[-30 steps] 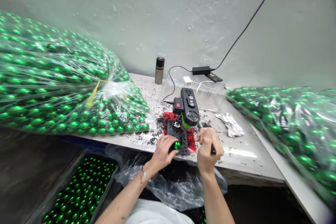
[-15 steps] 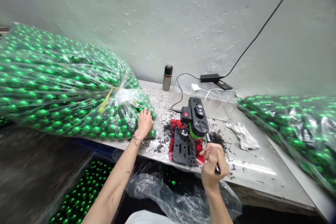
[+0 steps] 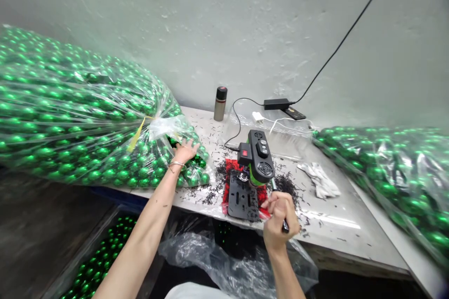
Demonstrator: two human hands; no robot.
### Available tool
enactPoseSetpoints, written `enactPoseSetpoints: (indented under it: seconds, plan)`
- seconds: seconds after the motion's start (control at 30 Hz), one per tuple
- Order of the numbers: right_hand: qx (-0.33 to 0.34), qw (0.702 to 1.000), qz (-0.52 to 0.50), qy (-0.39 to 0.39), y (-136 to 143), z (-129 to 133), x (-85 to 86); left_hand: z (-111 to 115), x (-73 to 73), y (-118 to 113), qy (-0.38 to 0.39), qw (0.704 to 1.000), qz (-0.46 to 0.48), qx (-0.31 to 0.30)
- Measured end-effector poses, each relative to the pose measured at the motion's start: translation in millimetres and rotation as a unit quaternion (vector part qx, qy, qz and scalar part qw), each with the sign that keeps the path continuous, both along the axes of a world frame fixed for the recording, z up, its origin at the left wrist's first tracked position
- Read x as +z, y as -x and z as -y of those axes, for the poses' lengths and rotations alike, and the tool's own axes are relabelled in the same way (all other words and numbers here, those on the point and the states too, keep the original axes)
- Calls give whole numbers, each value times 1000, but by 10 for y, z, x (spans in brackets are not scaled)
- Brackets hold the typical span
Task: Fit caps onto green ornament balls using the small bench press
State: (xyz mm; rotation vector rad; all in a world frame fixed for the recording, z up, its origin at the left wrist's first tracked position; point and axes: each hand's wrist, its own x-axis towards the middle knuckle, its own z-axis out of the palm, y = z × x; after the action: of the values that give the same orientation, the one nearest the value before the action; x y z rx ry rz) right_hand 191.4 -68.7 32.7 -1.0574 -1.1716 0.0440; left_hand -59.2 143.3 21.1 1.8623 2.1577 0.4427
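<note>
My left hand (image 3: pixel 185 151) lies with its fingers spread at the opening of a large clear bag of shiny green balls (image 3: pixel 87 117), on top of the balls there. My right hand (image 3: pixel 281 217) is wrapped round the black-tipped lever handle (image 3: pixel 285 227) of a small black and green machine (image 3: pixel 261 156). The machine has a flat slotted black base plate (image 3: pixel 242 201) and stands on a red mat (image 3: pixel 225 203) strewn with small black bits.
Behind stand a bottle (image 3: pixel 220 104) and a clear plastic tray (image 3: pixel 287 142) with a black power adapter (image 3: pixel 277 103). White gloves (image 3: pixel 321 180) lie right of the machine. Another bag of green balls (image 3: pixel 393 173) is at the right; more balls (image 3: pixel 101 257) sit below the table.
My left hand has moved slightly up and left over the bag opening, its fingers now spread, and more loose green balls show beside it. My right hand keeps its hold on the handle.
</note>
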Motion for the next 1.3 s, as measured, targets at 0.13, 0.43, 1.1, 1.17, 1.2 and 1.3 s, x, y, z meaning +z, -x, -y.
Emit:
enactPoseSetpoints:
  seconds: [0.13, 0.43, 1.1, 1.17, 1.2, 1.3]
  plan:
    - [-1, 1000, 16, -2, -13, -4, -5, 203, -81, -23, -67, 994, -50, -71]
    - [2, 999, 33, 0, -35, 10, -18, 559, -107, -159, -214, 957, -40, -189]
    - [1, 999, 50, -3, -47, 13, 7, 1050, -114, -415, -16, 908, 380, -177]
    - [-4, 999, 39, -6, -39, 8, -7, 1146, -77, -424, 24, 847, 505, -162]
    - [-5, 999, 35, -5, -36, 6, -15, 1195, -64, -439, 39, 825, 541, -158]
    - [-2, 999, 38, 3, -39, 9, -35, 1329, -52, -532, 59, 787, 599, -131]
